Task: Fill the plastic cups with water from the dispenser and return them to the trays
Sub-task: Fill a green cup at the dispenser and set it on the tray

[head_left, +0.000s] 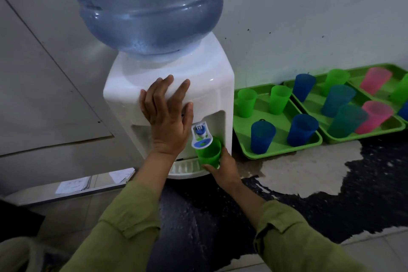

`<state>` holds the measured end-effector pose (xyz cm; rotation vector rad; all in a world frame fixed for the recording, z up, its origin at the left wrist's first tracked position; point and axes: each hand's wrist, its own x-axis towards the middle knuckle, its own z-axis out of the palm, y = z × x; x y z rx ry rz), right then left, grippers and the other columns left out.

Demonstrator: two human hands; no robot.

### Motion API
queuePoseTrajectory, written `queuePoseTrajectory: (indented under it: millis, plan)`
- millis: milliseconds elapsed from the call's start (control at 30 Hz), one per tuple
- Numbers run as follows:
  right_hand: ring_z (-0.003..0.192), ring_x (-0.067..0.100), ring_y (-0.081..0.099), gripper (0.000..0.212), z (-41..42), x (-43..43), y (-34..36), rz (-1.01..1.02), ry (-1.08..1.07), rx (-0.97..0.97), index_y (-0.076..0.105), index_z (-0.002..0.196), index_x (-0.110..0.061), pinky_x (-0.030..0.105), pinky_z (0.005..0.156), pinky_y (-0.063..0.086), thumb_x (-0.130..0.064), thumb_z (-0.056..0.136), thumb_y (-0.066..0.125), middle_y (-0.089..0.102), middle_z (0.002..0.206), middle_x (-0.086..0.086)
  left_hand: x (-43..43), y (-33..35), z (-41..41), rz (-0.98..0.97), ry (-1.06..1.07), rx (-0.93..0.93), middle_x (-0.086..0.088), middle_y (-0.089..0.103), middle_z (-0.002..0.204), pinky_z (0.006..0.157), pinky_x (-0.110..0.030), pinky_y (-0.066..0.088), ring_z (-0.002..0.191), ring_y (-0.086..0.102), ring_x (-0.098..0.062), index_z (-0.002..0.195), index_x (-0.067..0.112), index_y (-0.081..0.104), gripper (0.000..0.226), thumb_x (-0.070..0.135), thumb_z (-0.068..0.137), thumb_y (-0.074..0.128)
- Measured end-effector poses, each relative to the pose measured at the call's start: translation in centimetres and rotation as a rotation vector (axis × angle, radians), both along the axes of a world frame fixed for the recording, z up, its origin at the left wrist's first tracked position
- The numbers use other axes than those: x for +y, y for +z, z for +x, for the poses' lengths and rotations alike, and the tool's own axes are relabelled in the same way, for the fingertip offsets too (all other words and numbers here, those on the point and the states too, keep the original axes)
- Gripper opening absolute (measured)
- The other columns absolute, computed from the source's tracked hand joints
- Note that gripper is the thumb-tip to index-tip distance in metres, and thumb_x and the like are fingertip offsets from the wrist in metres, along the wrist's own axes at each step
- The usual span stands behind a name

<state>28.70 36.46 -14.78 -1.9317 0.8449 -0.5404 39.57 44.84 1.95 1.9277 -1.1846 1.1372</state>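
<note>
A white water dispenser [205,77] with a big blue bottle [145,6] on top stands on the floor. My left hand [167,112] lies flat with straight fingers on the dispenser's front top edge. My right hand [220,163] grips a green plastic cup [208,152] from below and holds it under the blue and white tap [201,137], its rim against the tap lever. Whether water runs I cannot tell. To the right lie green trays [282,150] with several green, blue and pink cups, such as a blue cup [262,137].
The trays sit along a white wall [309,17]. A grey cabinet panel [44,95] stands left of the dispenser. The floor shows a dark wet-looking patch [309,205] in front of the trays. A white drip grille [185,166] sits under the tap.
</note>
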Motion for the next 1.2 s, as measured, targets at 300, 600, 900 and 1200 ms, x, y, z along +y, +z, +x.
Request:
queuePoseTrajectory:
  millis: [300,600,900,1200]
  plan:
    - [0.113,0.029,0.056,0.076,0.1,0.1,-0.3,-0.008,-0.002,-0.012,0.042,0.132,-0.007,0.039,0.096,0.047,-0.028,0.070,0.080,0.058,0.124,0.015,0.0,-0.1,0.1,-0.004,-0.007,-0.005,-0.004,0.034,0.136,0.114,-0.046,0.012,0.129,0.033,-0.026,0.131,0.026,0.043,0.039,0.031,0.092,0.047]
    - [0.112,0.029,0.057,0.075,0.1,0.0,-0.3,-0.022,-0.002,-0.036,0.043,0.131,-0.006,0.040,0.095,0.048,-0.026,0.069,0.080,0.059,0.122,0.015,0.4,0.2,-0.4,0.019,-0.022,0.049,-0.005,0.035,0.139,0.115,-0.046,0.010,0.132,0.031,-0.026,0.132,0.025,0.044,0.041,0.030,0.092,0.048]
    - [0.109,0.027,0.059,0.071,0.1,-0.1,-0.2,-0.009,0.005,-0.039,0.045,0.128,-0.008,0.037,0.093,0.049,-0.023,0.069,0.081,0.062,0.120,0.013,3.2,-1.0,-4.1,-0.073,-0.121,0.299,-0.006,0.063,0.100,0.087,-0.035,0.042,0.095,0.059,-0.024,0.099,0.012,0.061,0.021,0.024,0.083,0.062]
    - [0.109,0.028,0.060,0.072,0.1,0.0,-0.4,-0.055,0.001,-0.058,0.045,0.128,-0.004,0.037,0.091,0.050,-0.020,0.068,0.082,0.062,0.119,0.014,3.1,-3.9,-4.5,0.197,-0.059,1.300,-0.005,0.064,0.066,0.068,-0.034,0.050,0.061,0.061,-0.021,0.073,0.014,0.061,0.039,0.047,0.090,0.049]
